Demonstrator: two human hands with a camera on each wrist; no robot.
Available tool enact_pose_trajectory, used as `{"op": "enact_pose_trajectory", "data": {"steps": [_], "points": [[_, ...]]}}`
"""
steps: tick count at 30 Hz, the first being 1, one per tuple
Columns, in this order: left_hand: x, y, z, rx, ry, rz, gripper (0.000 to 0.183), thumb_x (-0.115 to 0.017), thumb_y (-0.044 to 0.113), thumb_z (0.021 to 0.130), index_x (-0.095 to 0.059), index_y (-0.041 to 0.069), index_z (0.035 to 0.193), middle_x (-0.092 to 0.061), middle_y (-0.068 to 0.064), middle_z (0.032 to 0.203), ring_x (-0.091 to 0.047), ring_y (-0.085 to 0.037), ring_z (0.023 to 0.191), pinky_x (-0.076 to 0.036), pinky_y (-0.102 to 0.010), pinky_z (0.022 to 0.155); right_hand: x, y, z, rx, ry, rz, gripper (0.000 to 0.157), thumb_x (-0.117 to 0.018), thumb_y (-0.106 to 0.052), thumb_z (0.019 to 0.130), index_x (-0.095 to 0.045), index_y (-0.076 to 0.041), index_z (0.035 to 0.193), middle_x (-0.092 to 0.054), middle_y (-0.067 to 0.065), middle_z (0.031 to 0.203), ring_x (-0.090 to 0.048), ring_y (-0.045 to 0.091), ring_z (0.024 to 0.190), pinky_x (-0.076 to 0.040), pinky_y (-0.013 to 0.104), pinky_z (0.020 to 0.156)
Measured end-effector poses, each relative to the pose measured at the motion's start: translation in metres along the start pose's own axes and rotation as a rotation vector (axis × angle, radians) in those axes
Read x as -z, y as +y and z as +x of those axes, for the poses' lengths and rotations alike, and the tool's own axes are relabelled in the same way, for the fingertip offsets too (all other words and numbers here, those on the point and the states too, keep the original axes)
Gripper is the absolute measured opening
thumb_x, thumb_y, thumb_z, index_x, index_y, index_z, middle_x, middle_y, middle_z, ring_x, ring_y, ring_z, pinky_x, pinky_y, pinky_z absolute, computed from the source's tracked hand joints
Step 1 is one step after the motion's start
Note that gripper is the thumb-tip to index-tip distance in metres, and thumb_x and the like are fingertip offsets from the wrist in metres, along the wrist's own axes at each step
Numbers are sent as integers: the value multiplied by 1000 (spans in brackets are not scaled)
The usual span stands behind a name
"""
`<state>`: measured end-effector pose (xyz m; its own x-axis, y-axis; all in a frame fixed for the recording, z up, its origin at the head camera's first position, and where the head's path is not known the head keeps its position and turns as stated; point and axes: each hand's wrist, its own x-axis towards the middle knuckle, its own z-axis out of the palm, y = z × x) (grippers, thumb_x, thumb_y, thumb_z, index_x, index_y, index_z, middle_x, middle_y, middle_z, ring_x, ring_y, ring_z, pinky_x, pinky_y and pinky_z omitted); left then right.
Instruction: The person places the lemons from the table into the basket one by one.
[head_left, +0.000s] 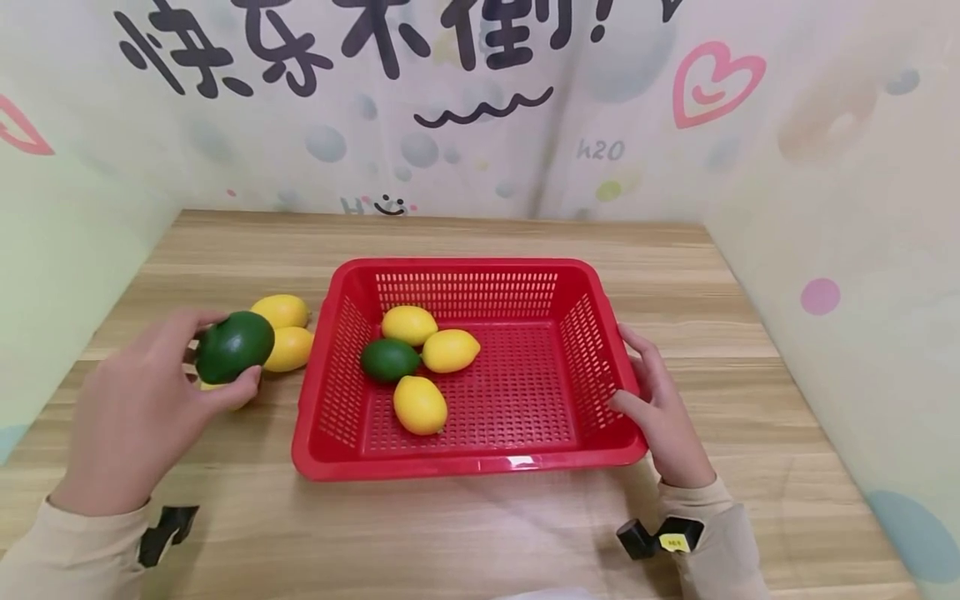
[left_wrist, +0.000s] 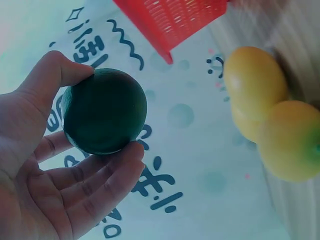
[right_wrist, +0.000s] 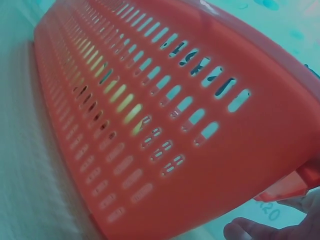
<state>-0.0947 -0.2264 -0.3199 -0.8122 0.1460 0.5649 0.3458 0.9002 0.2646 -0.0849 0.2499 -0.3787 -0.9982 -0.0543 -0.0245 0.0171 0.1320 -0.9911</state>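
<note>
Red plastic forms the basket (head_left: 517, 392), a rectangular container with rounded corners, a smooth, glossy rim and walls pierced by rows of narrow slots; its floor is a finer grid of small openings. It lies at the middle of the wooden table (head_left: 465, 542), whose pale surface carries long, streaked grain.

Left hand (head_left: 138, 404): grasping the held green fruit (head_left: 235, 346), thumb on one side and fingertips on the other. The fruit is dark, rounded and shiny, with a bright highlight. It is to the left of the basket, raised and apart from the rim.

Right hand (head_left: 663, 408): grasping the basket at its right rim, thumb over the inner side, fingers along the outer side.

Basket contents, grouped toward the left: a second green fruit (head_left: 389, 360), smooth and oval, and three lemons, one behind (head_left: 408, 325), one to the right (head_left: 451, 351), tapered to a tip, and one in front (head_left: 420, 406). Through the slots the right wrist view shows patches of yellow.

Outside the basket, two yellow fruits (head_left: 288, 349) lie just beside its left wall, smooth-skinned and rounded; another is mostly hidden by the left hand.

Both sleeves (head_left: 720, 542) are beige cloth. Backing the table, a pale wall covering (head_left: 480, 179) bears black lettering and soft round spots.
</note>
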Motion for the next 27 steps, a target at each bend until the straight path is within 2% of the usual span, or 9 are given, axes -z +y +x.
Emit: {"op": "enact_pose_trajectory", "data": {"steps": [5,14,19,27], "points": [[2,7,13,-46,13,9,56,-81,23,61,-60,1,109,-65,-14,89,-56,-25,59,-44,-38,47,1,2,0,20,9,18,76,-47,9,87,-28,-31,149,-41,12,138,-48,33,115,-56,44,76],[6,24,35,-107,0,7,57,-83,22,64,-59,1,112,-64,-16,91,-56,-24,63,-48,-43,52,1,4,0,28,8,34,78,-47,10,86,-27,-31,149,-40,12,139,-48,32,116,-55,44,77],[6,34,47,-145,-13,-8,60,-85,22,63,-59,2,113,-64,-17,93,-59,-29,71,-51,-48,56,0,4,1,30,11,41,78,-46,11,86,-28,-30,149,-41,12,139,-48,33,116,-55,44,77],[3,45,56,-168,-44,-6,62,-88,24,61,-59,4,112,-64,-19,93,-61,-32,70,-52,-50,57,-1,3,1,35,13,39,78,-46,11,85,-28,-30,149,-41,11,140,-48,34,117,-55,44,77]]}}
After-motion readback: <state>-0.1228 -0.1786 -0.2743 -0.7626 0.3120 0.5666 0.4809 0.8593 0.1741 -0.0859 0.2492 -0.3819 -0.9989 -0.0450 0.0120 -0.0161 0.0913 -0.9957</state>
